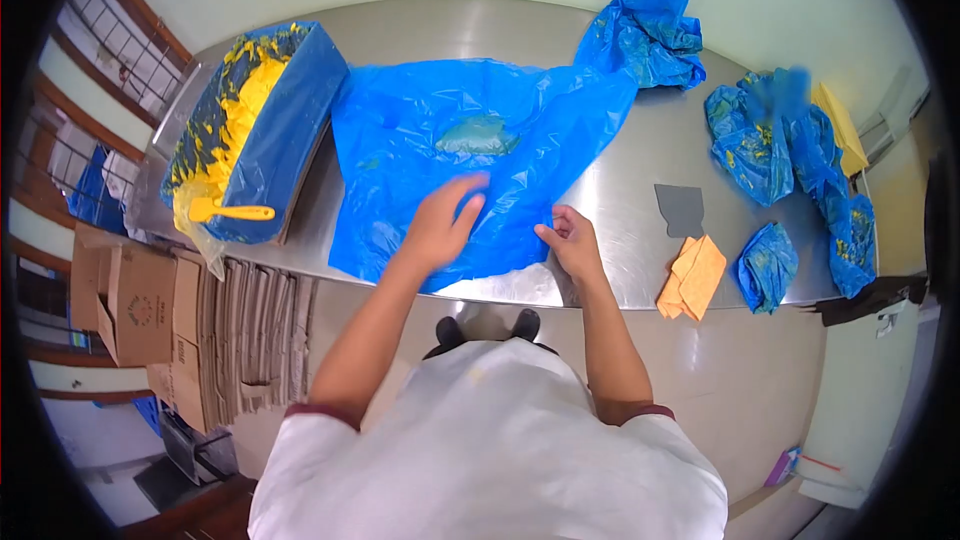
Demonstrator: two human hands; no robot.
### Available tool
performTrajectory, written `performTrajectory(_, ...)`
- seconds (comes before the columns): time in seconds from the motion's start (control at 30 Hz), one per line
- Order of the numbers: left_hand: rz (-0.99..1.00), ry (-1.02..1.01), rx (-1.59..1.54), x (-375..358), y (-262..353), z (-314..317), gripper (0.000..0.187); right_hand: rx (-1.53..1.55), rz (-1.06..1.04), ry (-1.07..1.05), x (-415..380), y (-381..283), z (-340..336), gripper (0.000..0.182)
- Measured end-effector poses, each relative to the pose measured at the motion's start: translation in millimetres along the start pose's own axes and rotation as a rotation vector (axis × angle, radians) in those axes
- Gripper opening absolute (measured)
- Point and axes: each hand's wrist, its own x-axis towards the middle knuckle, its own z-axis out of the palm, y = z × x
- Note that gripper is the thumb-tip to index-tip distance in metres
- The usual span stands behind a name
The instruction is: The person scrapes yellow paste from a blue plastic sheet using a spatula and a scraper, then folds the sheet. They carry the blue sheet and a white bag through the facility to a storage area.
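Observation:
A blue plastic sheet (400,180) lies spread and wrinkled on the steel table (420,30), with a greenish patch (476,135) near its middle. My left hand (443,225) is over the sheet's front part, thumb apart from the stretched fingers. At the sheet's right edge is my right hand (575,243), fingers curled and thumb and forefinger pinching the plastic. Left of the sheet stands a blue-lined crate (290,140) holding a yellow paste (245,105). A yellow-handled scraper or brush (232,211) rests on its front corner.
Crumpled, yellow-smeared blue bags (645,40) lie at the back and right, including a small one (768,268). A grey flat scraper (680,210) and an orange cloth (692,278) lie right of my right hand. Flattened cardboard (250,330) and a carton (140,305) stand at the left.

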Motion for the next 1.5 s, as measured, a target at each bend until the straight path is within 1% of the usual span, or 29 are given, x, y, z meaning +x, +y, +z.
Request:
performTrajectory(0.03, 0.183, 0.083, 0.270, 17, -31, 19, 0.042, 0.006, -0.004, -0.042, -2, -1, -3, 0.034)
performTrajectory(0.1, 0.043, -0.090, 0.571, 11, -75, 44, 0.051, -0.253, 0.013, 0.084, -27, 4, -26, 0.010)
performTrajectory(0.13, -0.029, -0.181, 0.718, 12, -84, 51, 0.056, -0.327, 0.055, 0.092, -40, 19, -41, 0.008)
performTrajectory(0.17, -0.079, -0.212, 0.736, 10, -80, 54, 0.061, -0.396, 0.098, 0.105, -53, 35, -52, 0.007)
performTrajectory(0.2, -0.058, -0.192, 0.745, 13, -80, 54, 0.061, -0.341, 0.163, 0.147, -69, 38, -50, 0.006)
performTrajectory(0.27, -0.017, -0.187, 0.756, 7, -81, 59, 0.061, -0.237, 0.283, 0.164, -89, 13, -46, 0.008)
performTrajectory(0.37, -0.010, -0.195, 0.733, 7, -79, 58, 0.061, -0.577, -0.275, 0.439, -81, 5, -89, 0.017)
performTrajectory(0.4, -0.034, -0.196, 0.725, 10, -78, 63, 0.061, -0.568, -0.239, 0.565, -74, -2, -110, 0.024)
performTrajectory(0.43, -0.061, -0.196, 0.720, 10, -78, 67, 0.061, -0.674, -0.052, 0.661, -63, -16, -133, 0.031)
performTrajectory(0.47, -0.092, -0.196, 0.719, 10, -78, 70, 0.061, -0.864, -0.199, 0.661, -48, -17, -160, 0.042)
performTrajectory(0.5, -0.075, -0.201, 0.684, 10, -71, 73, 0.061, -1.053, -0.347, 0.647, -33, -15, -181, 0.053)
performTrajectory(0.57, -0.060, -0.199, 0.612, 9, -53, 83, 0.060, -1.202, -0.119, 0.583, -5, -21, -200, 0.066)
performTrajectory(0.6, -0.058, -0.201, 0.640, 6, -52, 85, 0.060, -1.275, -0.005, 0.546, 4, -24, -207, 0.072)
performTrajectory(0.63, -0.059, -0.197, 0.664, 4, -53, 87, 0.059, -1.287, 0.066, 0.387, 11, -30, -216, 0.080)
performTrajectory(0.73, -0.062, -0.187, 0.680, 5, -54, 88, 0.058, -1.416, 0.075, 0.368, 21, -31, -216, 0.068)
performTrajectory(0.77, -0.064, -0.187, 0.677, 5, -55, 87, 0.058, -1.480, 0.109, 0.332, 26, -26, -221, 0.065)
performTrajectory(0.87, -0.058, -0.217, 0.671, 1, -50, 81, 0.061, -1.588, 0.214, 0.248, 28, -24, -219, 0.066)
performTrajectory(0.97, -0.131, -0.130, 0.633, -21, -46, 81, 0.066, -1.643, 0.168, 0.114, 37, -13, -251, 0.070)
performTrajectory(1.07, -0.212, -0.082, 0.643, -36, -40, 77, 0.071, -1.451, 0.144, -0.034, 36, -50, -253, 0.077)
performTrajectory(1.1, -0.207, -0.070, 0.651, -38, -41, 77, 0.071, -1.485, 0.195, -0.098, 35, -59, -248, 0.080)
performTrajectory(1.2, -0.191, -0.052, 0.674, -38, -43, 78, 0.072, -1.569, 0.195, -0.030, 38, -63, -234, 0.076)
performTrajectory(1.23, -0.195, -0.054, 0.677, -38, -43, 78, 0.073, -1.630, 0.126, -0.033, 42, -50, -242, 0.064)
performTrajectory(1.33, -0.205, -0.056, 0.658, -38, -41, 78, 0.072, -1.694, -0.054, 0.075, 64, -25, -269, 0.056)
performTrajectory(1.43, -0.200, -0.050, 0.577, -39, -44, 75, 0.072, -1.704, -0.105, 0.205, 82, -35, -302, 0.044)
performTrajectory(1.5, -0.210, -0.069, 0.532, -45, -42, 74, 0.072, -1.542, -0.315, 0.407, 91, -61, -332, 0.037)
